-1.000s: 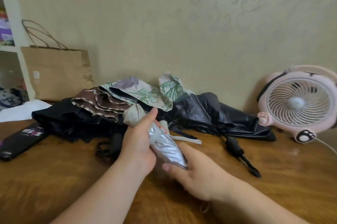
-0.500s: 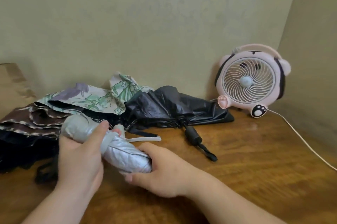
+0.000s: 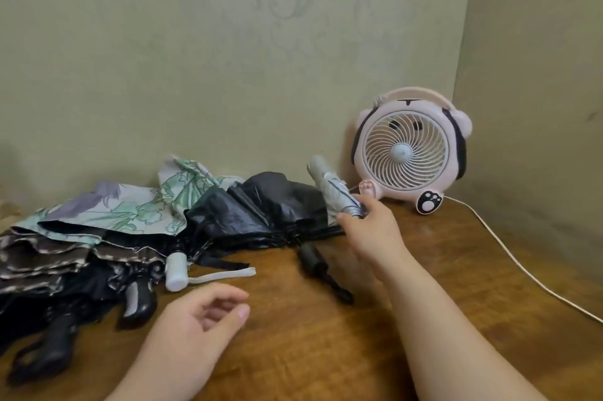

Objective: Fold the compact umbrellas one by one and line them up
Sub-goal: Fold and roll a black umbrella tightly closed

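A: Where is the silver umbrella (image 3: 328, 187) seen?
B: It is seen right of the middle of the frame, folded up small. It is held tilted, with its far end pointed up and to the left, just beside the pink fan (image 3: 408, 152).
A: What is it held by?
B: It is gripped at its lower end by the right hand (image 3: 372, 226). The fingers are curled round it.
A: And the left hand (image 3: 199, 332)?
B: It is found low in the middle of the frame, over the wooden table (image 3: 326, 351). Its fingers are loosely bent and a little apart. Nothing is held in it.
A: What is piled on the left?
B: Umbrellas that are not folded are heaped there, by the wall. A flowered umbrella (image 3: 124, 211) is laid on top of a brown umbrella (image 3: 49, 257). A black umbrella (image 3: 261, 208) is spread out between the flowered one and the silver one.
A: Are handles seen?
B: Yes. A white handle (image 3: 176, 270) with a pale strap (image 3: 222, 274) is laid on the table near the left hand. A black handle (image 3: 313, 262) is laid below the right hand.
A: And the white cord (image 3: 522, 267)?
B: It is run from the fan across the table to the right edge of the frame.
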`<state>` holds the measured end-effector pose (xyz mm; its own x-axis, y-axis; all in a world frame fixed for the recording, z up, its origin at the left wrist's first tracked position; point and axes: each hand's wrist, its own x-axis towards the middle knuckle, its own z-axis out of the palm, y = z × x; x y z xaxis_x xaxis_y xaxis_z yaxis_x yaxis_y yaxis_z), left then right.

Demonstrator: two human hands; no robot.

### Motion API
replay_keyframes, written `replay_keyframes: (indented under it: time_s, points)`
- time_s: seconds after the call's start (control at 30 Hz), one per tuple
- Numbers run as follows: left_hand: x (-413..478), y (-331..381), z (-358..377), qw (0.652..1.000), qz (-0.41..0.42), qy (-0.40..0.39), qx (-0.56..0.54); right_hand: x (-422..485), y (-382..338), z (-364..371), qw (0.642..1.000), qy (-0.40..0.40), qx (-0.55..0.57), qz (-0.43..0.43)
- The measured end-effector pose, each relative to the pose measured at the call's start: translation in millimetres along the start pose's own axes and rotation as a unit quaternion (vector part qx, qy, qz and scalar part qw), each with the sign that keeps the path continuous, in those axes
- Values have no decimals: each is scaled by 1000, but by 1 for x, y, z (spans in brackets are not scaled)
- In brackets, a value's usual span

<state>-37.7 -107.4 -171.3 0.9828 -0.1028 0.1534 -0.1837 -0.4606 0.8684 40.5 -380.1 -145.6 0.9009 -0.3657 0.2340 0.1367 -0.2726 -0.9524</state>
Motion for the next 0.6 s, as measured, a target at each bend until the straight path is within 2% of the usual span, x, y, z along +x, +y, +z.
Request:
replay_keyframes:
  time_s: [0.13, 0.23, 0.3, 0.4, 0.5, 0.6]
  points:
    - [29, 43, 30, 980, 85, -69, 168, 16, 27, -5, 998, 25, -9, 57]
    - [69, 62, 64, 929, 122, -127, 326, 18, 29, -1, 999, 6, -15, 40]
    - [95, 68, 86, 904, 117, -141, 386, 18, 29, 1, 999, -2, -18, 29]
    - [127, 57, 111, 875, 64, -170, 449, 19, 30, 2, 999, 21, -18, 19]
    - [131, 45, 114, 899, 69, -129, 413, 22, 33, 0, 998, 48, -23, 17]
    - [112, 35, 95, 917, 108, -94, 373, 26, 35, -2, 998, 18, -50, 19]
